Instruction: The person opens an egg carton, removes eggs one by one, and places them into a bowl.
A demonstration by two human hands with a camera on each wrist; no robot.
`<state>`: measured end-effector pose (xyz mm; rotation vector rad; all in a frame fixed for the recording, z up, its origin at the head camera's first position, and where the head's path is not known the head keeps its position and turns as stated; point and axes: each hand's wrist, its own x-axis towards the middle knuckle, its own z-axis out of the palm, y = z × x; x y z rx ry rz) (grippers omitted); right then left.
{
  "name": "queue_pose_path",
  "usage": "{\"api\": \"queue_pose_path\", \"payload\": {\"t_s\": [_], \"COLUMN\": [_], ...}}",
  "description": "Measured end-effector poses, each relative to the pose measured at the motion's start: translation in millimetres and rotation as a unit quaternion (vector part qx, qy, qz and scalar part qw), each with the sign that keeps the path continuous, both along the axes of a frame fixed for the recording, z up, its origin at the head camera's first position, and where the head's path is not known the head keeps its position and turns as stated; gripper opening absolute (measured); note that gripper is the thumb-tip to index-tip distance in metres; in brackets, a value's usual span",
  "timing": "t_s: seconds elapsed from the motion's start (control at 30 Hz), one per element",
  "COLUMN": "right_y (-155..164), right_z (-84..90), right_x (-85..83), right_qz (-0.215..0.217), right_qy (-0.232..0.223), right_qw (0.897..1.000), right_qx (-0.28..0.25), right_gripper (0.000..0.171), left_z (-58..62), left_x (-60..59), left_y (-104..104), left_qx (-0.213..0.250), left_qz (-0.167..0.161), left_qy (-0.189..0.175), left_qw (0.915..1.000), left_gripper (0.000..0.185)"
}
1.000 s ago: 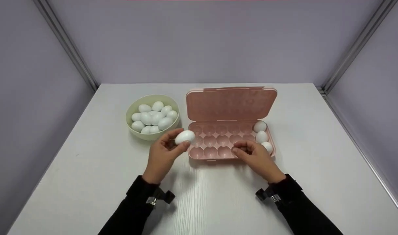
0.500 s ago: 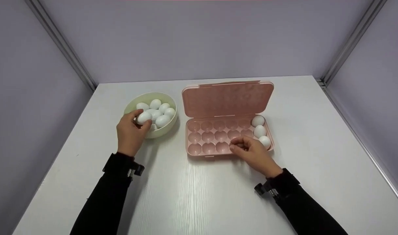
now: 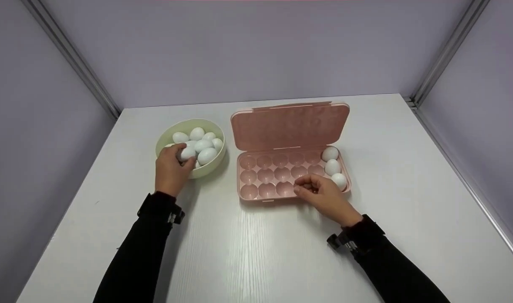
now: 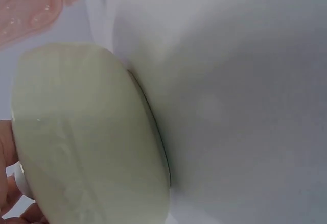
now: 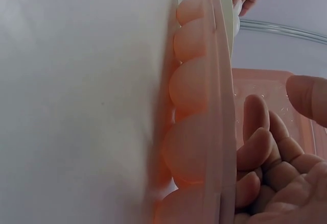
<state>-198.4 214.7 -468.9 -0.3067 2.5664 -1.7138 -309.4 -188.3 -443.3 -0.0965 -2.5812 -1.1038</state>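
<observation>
Head view, change: the egg [image 3: 187, 153] carried over the table a second ago is now held down in the bowl [image 3: 169, 133] by the left hand [image 3: 170, 171], which has gone from beside the carton to the bowl's near rim; the right hand [image 3: 324, 196] has barely shifted.
Head view, left hand: fingers and thumb are curled round the egg, which is pressed among the other eggs [image 3: 202, 142].
Head view, right hand: it is rested at the near edge of the pink carton [image 3: 265, 176], fingers bent together, nothing seen in them; three eggs [image 3: 332, 167] are lined up in the rightmost column.
Left wrist view: the bowl's pale green wall [image 4: 87, 137] is shown filling the frame, fingertips [image 4: 7, 183] glimpsed at the left edge.
Right wrist view: the carton's cups [image 5: 191, 106] are seen side-on, the right hand's fingers [image 5: 263, 147] loosely curled beside the rim, empty.
</observation>
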Motion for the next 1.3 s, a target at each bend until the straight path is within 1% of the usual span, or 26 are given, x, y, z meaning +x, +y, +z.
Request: {"api": "queue_pose_path", "payload": {"t_s": [0.13,0.33,0.5,0.57,0.63,0.73,0.8,0.83,0.87,0.9,0.97,1.0,1.03,1.07,1.1,1.13,1.23,1.3], "right_y": [0,0,0,0,0,1,4,7,10,13,22,27,32,37,41,46,55,57], "right_z": [0.6,0.5,-0.8,-0.3,0.5,3.9,8.2,11.0,14.1,17.0,22.3,24.1,25.3,26.1,26.3,26.4,25.9,25.7], "right_x": [-0.6,-1.4,-1.8,-1.4,-0.7,2.0,5.4,7.3,9.1,10.8,12.9,13.4,13.7,13.9,14.3,14.8,15.9,15.1], "right_qz": [0.0,0.003,0.006,0.007,0.009,0.006,-0.006,-0.019,-0.039,-0.066,-0.132,-0.164,-0.192,-0.213,-0.224,-0.226,-0.203,-0.187], "right_qy": [0.003,0.004,0.009,0.013,0.016,0.032,0.066,0.092,0.124,0.159,0.217,0.23,0.232,0.224,0.207,0.184,0.113,0.085], "right_qw": [1.0,1.0,1.0,1.0,1.0,0.999,0.997,0.994,0.988,0.979,0.95,0.936,0.924,0.915,0.911,0.911,0.918,0.922], "right_qx": [0.004,0.003,0.003,0.001,-0.001,0.01,0.035,0.056,0.082,0.113,0.18,0.209,0.237,0.259,0.278,0.293,0.32,0.327], "right_gripper": [0.031,0.03,0.029,0.029,0.029,0.028,0.028,0.028,0.027,0.026,0.027,0.027,0.029,0.031,0.034,0.037,0.044,0.044], "left_z": [1.0,-0.1,-2.3,-2.9,-3.9,-6.7,-9.3,-10.1,-10.9,-11.4,-12.0,-11.8,-11.6,-11.7,-11.6,-11.9,-13.3,-14.8], "left_x": [-3.2,-0.5,2.7,5.4,8.7,17.1,24.3,28.7,33.2,37.8,47.0,51.9,56.8,61.3,65.9,70.2,80.1,84.0], "left_y": [0,2,1,2,4,10,18,22,28,34,46,53,59,65,71,77,92,101], "left_qx": [-0.01,-0.014,-0.03,-0.033,-0.033,-0.031,-0.033,-0.033,-0.032,-0.031,-0.028,-0.026,-0.022,-0.019,-0.017,-0.014,-0.006,-0.002], "left_qz": [0.004,0.01,0.013,0.014,0.016,0.013,0.005,-0.002,-0.01,-0.016,-0.032,-0.041,-0.05,-0.058,-0.068,-0.079,-0.113,-0.133], "left_qy": [-0.009,-0.018,-0.006,0.011,0.04,0.106,0.156,0.177,0.196,0.212,0.232,0.237,0.239,0.241,0.242,0.243,0.25,0.255], "left_qw": [0.9999,0.9997,0.9995,0.9993,0.9985,0.9938,0.9872,0.9836,0.9799,0.9766,0.9717,0.9704,0.9695,0.9686,0.9678,0.9667,0.9616,0.9578], "left_gripper": [0.048,0.05,0.051,0.05,0.047,0.041,0.037,0.036,0.035,0.034,0.033,0.032,0.032,0.031,0.03,0.029,0.027,0.026]}}
